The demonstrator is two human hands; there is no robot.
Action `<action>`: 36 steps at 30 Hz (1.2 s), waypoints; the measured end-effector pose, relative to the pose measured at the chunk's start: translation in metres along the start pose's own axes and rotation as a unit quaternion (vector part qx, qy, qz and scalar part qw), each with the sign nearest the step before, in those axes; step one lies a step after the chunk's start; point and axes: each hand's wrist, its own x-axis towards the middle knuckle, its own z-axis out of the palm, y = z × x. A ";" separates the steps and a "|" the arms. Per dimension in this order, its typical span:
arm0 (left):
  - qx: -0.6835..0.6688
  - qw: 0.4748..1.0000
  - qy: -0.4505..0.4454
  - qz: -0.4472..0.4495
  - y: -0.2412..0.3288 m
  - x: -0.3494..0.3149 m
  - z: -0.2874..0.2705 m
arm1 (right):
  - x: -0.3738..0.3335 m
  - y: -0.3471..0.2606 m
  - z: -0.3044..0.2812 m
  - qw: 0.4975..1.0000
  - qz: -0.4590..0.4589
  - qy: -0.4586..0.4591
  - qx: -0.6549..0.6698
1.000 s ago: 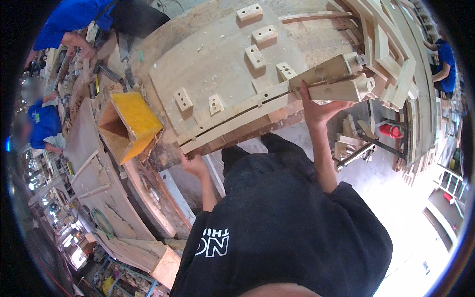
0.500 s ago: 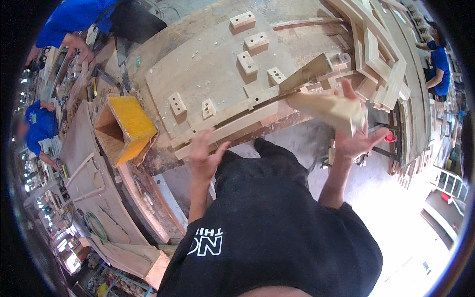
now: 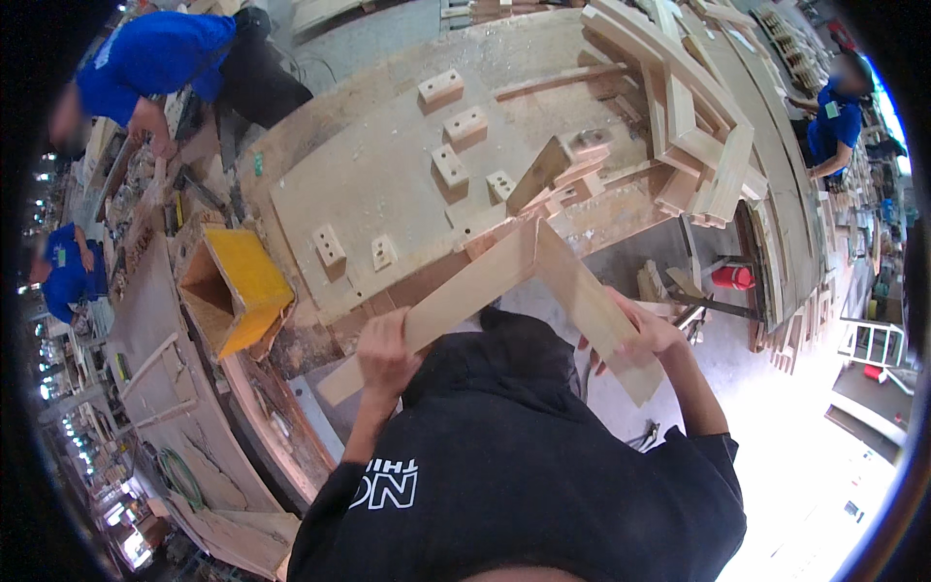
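I hold an L-shaped wooden frame piece [image 3: 529, 272], two pale boards joined at a corner that points away from me. My left hand [image 3: 384, 351] grips the left board near its lower end. My right hand [image 3: 642, 333] grips the right board near its lower end. The piece is lifted off the workbench [image 3: 388, 194], in front of my chest. The bench top is a plywood jig with several small wooden blocks [image 3: 465, 126] fixed on it.
A yellow box [image 3: 238, 286] stands open at the bench's left end. Stacked wooden frame parts [image 3: 698, 126] lie at the back right. A red can [image 3: 732, 277] sits under the bench. People in blue shirts [image 3: 145, 58] work at the left and far right.
The wooden piece has come off the stack at the bench's right and now hangs in front of me. My left hand has left the bench edge and taken hold of its left board.
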 end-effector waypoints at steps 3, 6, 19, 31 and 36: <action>0.068 0.989 0.116 0.059 0.000 0.009 -0.060 | -0.010 -0.029 0.031 0.986 -0.107 -0.001 -0.129; 0.139 0.953 0.250 0.102 -0.009 0.052 -0.109 | -0.007 -0.061 0.054 0.939 -0.234 0.017 -0.252; 0.139 0.988 0.033 0.063 -0.035 0.096 -0.041 | -0.076 -0.174 0.094 0.428 -0.452 0.391 -0.678; 0.074 0.990 -0.110 -0.057 -0.054 0.048 0.047 | -0.070 -0.159 -0.106 0.285 -0.180 0.494 -0.802; 0.103 0.985 -0.120 -0.076 -0.047 0.052 0.045 | -0.073 -0.152 -0.146 0.219 -0.129 0.448 -0.857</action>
